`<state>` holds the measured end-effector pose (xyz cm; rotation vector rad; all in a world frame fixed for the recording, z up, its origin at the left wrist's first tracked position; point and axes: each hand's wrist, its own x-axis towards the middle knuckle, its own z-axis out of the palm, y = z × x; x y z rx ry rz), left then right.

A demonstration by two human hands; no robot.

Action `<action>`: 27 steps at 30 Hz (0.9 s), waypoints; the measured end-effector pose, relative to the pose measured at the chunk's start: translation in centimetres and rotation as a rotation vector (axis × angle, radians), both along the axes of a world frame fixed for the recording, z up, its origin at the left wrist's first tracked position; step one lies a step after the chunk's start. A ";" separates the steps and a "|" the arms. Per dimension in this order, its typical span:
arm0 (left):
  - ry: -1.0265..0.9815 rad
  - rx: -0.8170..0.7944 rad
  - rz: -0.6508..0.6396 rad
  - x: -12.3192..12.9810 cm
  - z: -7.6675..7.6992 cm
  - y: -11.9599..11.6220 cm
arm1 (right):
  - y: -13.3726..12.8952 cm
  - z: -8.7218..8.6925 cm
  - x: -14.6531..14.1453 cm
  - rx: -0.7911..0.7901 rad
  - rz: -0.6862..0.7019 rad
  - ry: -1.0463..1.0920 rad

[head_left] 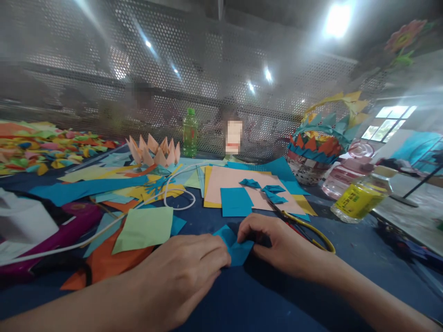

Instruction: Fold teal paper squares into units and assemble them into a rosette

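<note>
Between my two hands, on the dark blue table, lies a small piece of blue paper [238,253] with crease lines. My left hand [194,263] is closed on its left edge, fingers curled over it. My right hand [268,237] pinches the upper right part with thumb and fingers. Just beyond is a flat blue paper square [236,202] on top of pink sheets [221,177]. Some folded blue paper pieces [275,190] rest there too. Beside my right hand are scissors [308,226] with yellow-edged handles, partly hidden by the hand.
Left are pale green paper [145,228], orange paper [114,267], a white cable [121,219] and a purple tool [81,212]. Behind stand a pink folded-paper ring [154,154] and a green bottle [190,133]. Right are a paper basket [308,166] and a yellow-labelled bottle [362,198].
</note>
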<state>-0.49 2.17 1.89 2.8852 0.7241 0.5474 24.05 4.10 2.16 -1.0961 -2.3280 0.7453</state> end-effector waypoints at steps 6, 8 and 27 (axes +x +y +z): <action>-0.063 0.105 0.046 -0.2 -0.2 0.5 | -0.5 -0.3 -0.4 0.265 0.057 0.022; -0.082 0.139 0.072 -0.2 -0.5 0.8 | -1.0 -0.1 -0.8 0.315 0.120 0.017; -0.099 -0.197 0.126 0.2 1.4 -1.0 | -2.1 0.0 -2.0 0.122 0.085 -0.063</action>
